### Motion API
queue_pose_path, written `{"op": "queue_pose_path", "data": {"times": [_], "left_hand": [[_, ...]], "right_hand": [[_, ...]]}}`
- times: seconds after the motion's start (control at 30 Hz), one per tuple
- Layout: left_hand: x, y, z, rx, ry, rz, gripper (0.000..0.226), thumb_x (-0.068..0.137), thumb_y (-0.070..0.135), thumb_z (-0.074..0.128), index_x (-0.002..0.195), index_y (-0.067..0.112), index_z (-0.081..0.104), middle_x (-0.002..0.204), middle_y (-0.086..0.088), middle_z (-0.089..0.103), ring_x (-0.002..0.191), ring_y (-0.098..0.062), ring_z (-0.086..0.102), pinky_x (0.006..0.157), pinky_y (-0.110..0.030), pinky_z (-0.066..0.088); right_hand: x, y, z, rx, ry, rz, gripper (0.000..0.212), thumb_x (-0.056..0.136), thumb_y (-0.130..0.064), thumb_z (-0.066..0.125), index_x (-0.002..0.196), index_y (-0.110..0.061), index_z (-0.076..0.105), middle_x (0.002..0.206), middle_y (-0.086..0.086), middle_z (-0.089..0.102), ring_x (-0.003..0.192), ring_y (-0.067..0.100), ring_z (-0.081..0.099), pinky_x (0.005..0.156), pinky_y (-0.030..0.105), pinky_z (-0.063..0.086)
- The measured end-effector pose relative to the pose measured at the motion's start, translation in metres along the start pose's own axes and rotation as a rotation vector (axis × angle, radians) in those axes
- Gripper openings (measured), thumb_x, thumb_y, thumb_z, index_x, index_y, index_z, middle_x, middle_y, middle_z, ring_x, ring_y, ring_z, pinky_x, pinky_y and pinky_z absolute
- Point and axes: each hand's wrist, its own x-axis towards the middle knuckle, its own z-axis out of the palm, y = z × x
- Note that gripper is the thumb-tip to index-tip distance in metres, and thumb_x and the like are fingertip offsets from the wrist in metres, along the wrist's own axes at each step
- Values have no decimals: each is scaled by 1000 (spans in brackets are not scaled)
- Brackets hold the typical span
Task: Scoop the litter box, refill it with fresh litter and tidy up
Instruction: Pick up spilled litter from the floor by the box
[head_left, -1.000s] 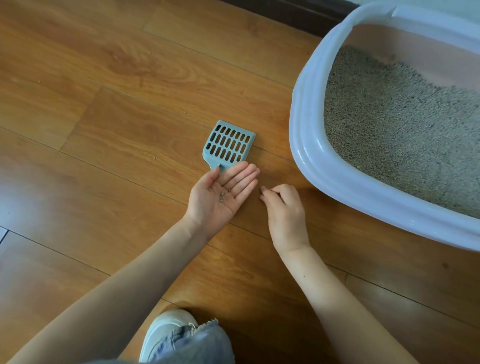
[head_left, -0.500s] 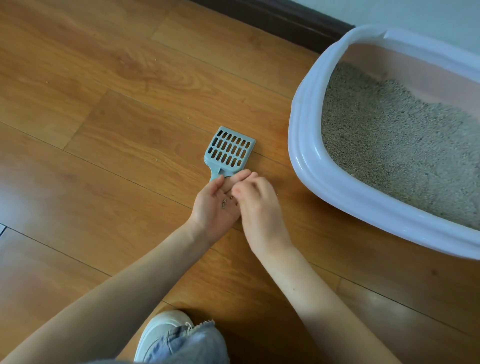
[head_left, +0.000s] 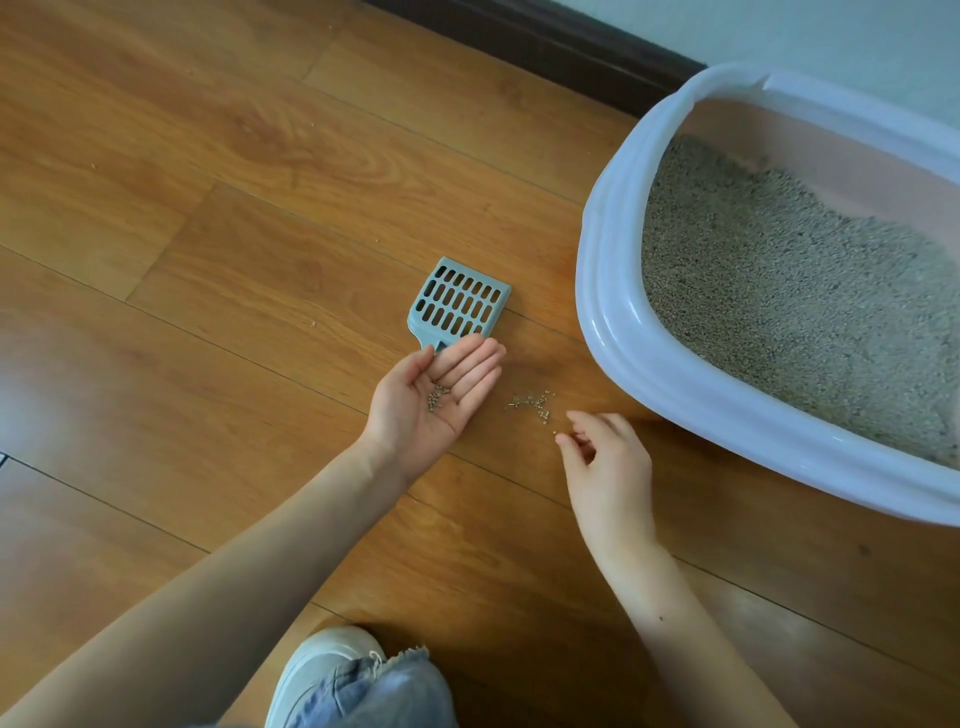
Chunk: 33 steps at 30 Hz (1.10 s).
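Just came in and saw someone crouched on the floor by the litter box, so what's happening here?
A person is picking spilled litter off the wooden floor. The left hand is held palm up with a few litter granules in it. The right hand reaches its fingers toward the scattered granules on the floor beside the litter box, which holds grey litter. The blue slotted scoop lies on the floor, unheld.
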Motion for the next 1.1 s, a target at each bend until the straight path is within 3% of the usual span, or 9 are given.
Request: {"op": "queue_pose_path", "data": {"times": [0.17, 0.33, 0.5, 0.73, 0.8, 0.9, 0.93, 1.0, 1.1], "left_hand": [[-2, -1, 1, 3, 5, -1, 50, 102, 26, 30, 114, -11, 61, 122, -26, 61, 113, -37, 61, 101, -46, 43], [-4, 0, 1, 9, 22, 5, 51, 102, 26, 30, 117, -11, 61, 122, -26, 61, 113, -36, 61, 101, -46, 43], [-5, 1, 1, 10, 26, 1, 51, 102, 26, 31, 118, -11, 60, 123, -26, 61, 114, -36, 60, 101, -46, 43], [-6, -1, 2, 40, 26, -7, 49, 102, 27, 29, 123, -10, 55, 123, -26, 61, 114, -35, 60, 101, -45, 43], [-6, -2, 1, 37, 25, -7, 49, 102, 27, 29, 123, -10, 55, 123, -26, 61, 114, -35, 60, 101, -45, 43], [-7, -5, -1, 30, 25, -11, 49, 103, 27, 29, 123, -9, 55, 123, -26, 61, 114, -35, 60, 100, -46, 44], [-7, -6, -1, 29, 23, -16, 49, 103, 27, 29, 124, -9, 54, 123, -26, 60, 114, -35, 60, 100, -46, 44], [-9, -8, -2, 46, 21, -21, 49, 103, 27, 29, 126, -9, 53, 124, -26, 60, 115, -35, 60, 100, -45, 44], [-9, -10, -3, 52, 24, -7, 48, 103, 26, 29, 126, -8, 53, 125, -25, 60, 115, -34, 60, 102, -42, 44]], "right_hand": [[11, -19, 17, 36, 22, -74, 19, 92, -9, 60, 108, -9, 70, 101, 2, 65, 91, 13, 61, 82, 25, 54], [21, -25, 20, 47, 24, -101, 25, 96, -10, 55, 118, -10, 66, 110, 3, 62, 97, 9, 57, 87, 25, 53], [17, -19, 25, -103, 18, -158, 40, 95, -29, 56, 131, -11, 58, 125, 4, 54, 114, 15, 48, 95, 27, 47], [20, -14, 43, 8, 108, -303, 22, 84, -5, 70, 106, -2, 72, 94, 6, 64, 86, 15, 57, 73, 22, 54], [21, -14, 44, -65, 91, -325, 16, 86, -16, 69, 98, -5, 73, 89, 6, 62, 81, 12, 57, 70, 22, 53], [26, -16, 44, -178, 33, -298, 48, 84, -61, 40, 92, -18, 62, 94, 1, 56, 77, 3, 50, 76, 24, 49], [27, -17, 44, -172, -6, -266, 45, 89, -57, 45, 94, -15, 60, 96, 3, 55, 77, 6, 49, 76, 28, 49], [28, -23, 45, -196, -60, -184, 19, 83, -11, 73, 94, -4, 60, 89, 12, 56, 75, 15, 51, 66, 32, 54], [25, -30, 45, -184, -63, -222, 35, 64, 11, 78, 91, -2, 59, 83, 16, 58, 70, 18, 53, 57, 27, 55]]}}
